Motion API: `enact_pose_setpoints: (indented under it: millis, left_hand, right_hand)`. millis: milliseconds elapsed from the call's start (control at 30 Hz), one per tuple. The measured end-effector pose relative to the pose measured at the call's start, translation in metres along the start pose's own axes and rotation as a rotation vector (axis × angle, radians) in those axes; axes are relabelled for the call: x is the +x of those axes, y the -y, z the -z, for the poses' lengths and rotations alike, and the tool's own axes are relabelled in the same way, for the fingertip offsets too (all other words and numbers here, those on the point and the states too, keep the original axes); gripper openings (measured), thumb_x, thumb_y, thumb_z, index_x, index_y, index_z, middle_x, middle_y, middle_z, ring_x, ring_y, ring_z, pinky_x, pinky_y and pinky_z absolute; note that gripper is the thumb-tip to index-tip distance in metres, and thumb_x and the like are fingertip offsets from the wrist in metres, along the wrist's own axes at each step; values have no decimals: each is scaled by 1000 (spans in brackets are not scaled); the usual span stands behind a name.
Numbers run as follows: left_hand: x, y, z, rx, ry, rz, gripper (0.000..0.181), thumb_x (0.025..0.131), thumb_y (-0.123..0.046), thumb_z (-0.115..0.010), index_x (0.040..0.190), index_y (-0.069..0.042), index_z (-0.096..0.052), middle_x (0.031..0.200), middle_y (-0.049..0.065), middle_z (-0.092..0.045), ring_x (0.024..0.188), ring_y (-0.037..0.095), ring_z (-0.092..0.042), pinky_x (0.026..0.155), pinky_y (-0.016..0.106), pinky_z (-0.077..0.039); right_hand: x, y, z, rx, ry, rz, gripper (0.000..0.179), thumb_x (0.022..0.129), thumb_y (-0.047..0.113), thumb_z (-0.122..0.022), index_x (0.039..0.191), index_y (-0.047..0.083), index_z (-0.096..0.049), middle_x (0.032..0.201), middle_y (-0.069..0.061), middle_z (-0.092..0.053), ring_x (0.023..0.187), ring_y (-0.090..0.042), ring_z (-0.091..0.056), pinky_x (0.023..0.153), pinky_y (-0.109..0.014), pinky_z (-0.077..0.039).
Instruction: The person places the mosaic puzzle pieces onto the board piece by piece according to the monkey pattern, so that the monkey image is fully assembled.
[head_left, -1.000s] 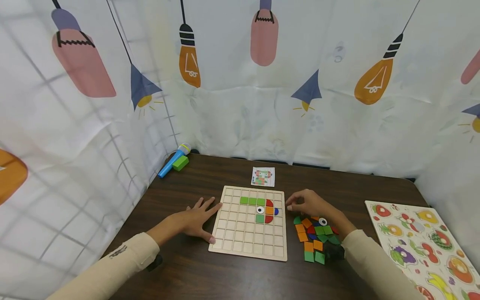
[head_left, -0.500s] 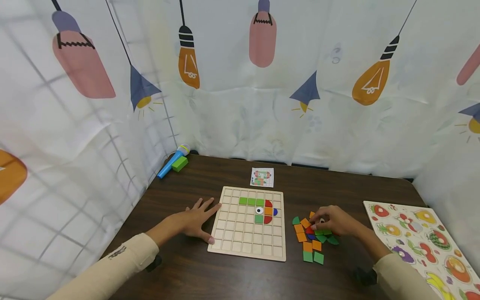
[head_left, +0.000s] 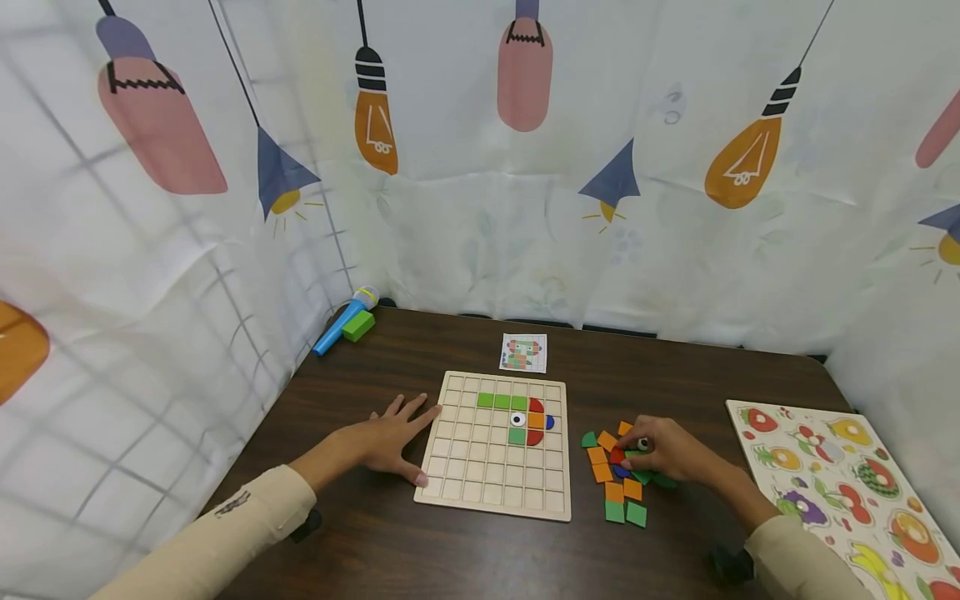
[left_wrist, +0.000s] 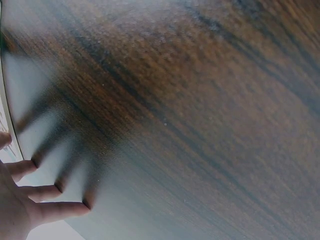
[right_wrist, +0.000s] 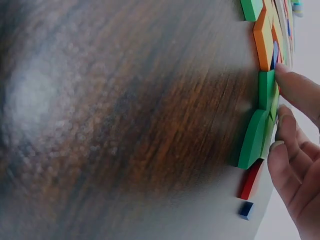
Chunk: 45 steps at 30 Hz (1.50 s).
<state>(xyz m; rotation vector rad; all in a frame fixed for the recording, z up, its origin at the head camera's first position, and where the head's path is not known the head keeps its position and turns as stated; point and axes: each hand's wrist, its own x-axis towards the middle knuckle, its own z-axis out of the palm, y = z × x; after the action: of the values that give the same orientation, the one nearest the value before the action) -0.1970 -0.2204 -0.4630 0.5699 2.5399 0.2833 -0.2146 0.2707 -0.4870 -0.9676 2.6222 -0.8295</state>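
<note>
My left hand [head_left: 396, 437] lies spread with straight fingers, its fingertips and thumb touching the left edge of the wooden grid board [head_left: 480, 475]. On that board sit green squares [head_left: 502, 402], an eye tile [head_left: 517, 420], an orange square [head_left: 536, 421], red rounded tiles [head_left: 535, 437] and a blue half-round tile [head_left: 551, 422]. My right hand [head_left: 663, 450] is over the loose tile pile, thumb and index finger pinching a red tile [head_left: 617, 456]. In the right wrist view its other fingers [right_wrist: 282, 165] curl above green tiles [right_wrist: 256, 135]; the index fingertip is hidden there.
Orange tiles [head_left: 600, 472] and green squares [head_left: 636, 514] lie between board and right hand. Behind the board is a printed pattern card [head_left: 523, 353]. A toy microphone [head_left: 345, 322] and green block [head_left: 358, 326] stand back left; a fruit puzzle board [head_left: 817, 467] lies right.
My right hand has moved from the board's right edge back to the tile pile, where its fingers have closed in at the red tile. The left hand has stayed at the board's edge.
</note>
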Motion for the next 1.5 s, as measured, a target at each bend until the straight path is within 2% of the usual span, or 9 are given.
enact_pose_setpoints:
  millis: [300,500,633,900,1100,1267,1367,1500]
  left_hand:
    - [-1,-1,0,8,2,2,116,77,-69,-73,163,-23,-12,169,17,-3,151,53,-6,106,79,-23]
    - [-1,0,0,13,-1,5,116,77,-69,-73,163,-23,-12,169,17,-2,151,53,-6,106,79,-23]
    - [-2,-1,1,8,1,4,115,77,-68,-73,163,-22,-12,169,17,-2,151,53,-6,106,79,-23]
    - [-1,-1,2,11,1,0,115,78,-68,-73,163,-22,-11,169,17,-2,151,54,-6,106,79,-23]
    - [0,0,1,15,5,-1,115,78,-68,-72,163,-23,-10,169,17,-1,151,54,-6,106,79,-23]
    - [2,0,0,22,1,4,115,77,-69,-72,163,-24,-10,169,17,-2,151,53,-6,106,79,-24]
    - [2,0,0,20,4,7,115,77,-69,-73,163,-24,-11,169,17,-2,151,53,-6,106,78,-24]
    - [2,0,0,17,5,8,115,77,-69,-73,163,-24,-10,169,16,-2,152,52,-5,107,78,-23]
  right_hand:
    - [0,5,-2,-47,-9,-8,27,90,31,-76,110,13,-79,88,7,-57,73,0,-44,61,-20,-40]
    - [3,6,-3,-53,1,-95,19,89,33,-77,102,20,-79,92,9,-58,77,-4,-48,65,-21,-43]
    - [5,8,-3,-63,10,-119,15,88,33,-78,99,22,-77,93,8,-59,77,-6,-49,65,-22,-44]
    - [5,13,-1,-113,18,-82,26,89,30,-77,110,15,-79,93,7,-55,75,-3,-46,63,-21,-41]
    - [4,14,-1,-113,20,-34,16,91,26,-76,104,17,-78,95,8,-55,78,-4,-48,66,-22,-44]
    - [6,14,-3,-92,51,-22,10,94,25,-72,100,22,-66,97,10,-59,83,-5,-52,72,-26,-49]
    - [7,14,-6,-59,70,-23,10,96,24,-70,100,22,-61,96,11,-61,83,-3,-52,73,-26,-50]
    - [9,17,-8,-43,75,-39,9,97,25,-69,102,21,-62,96,13,-62,83,-1,-54,74,-26,-51]
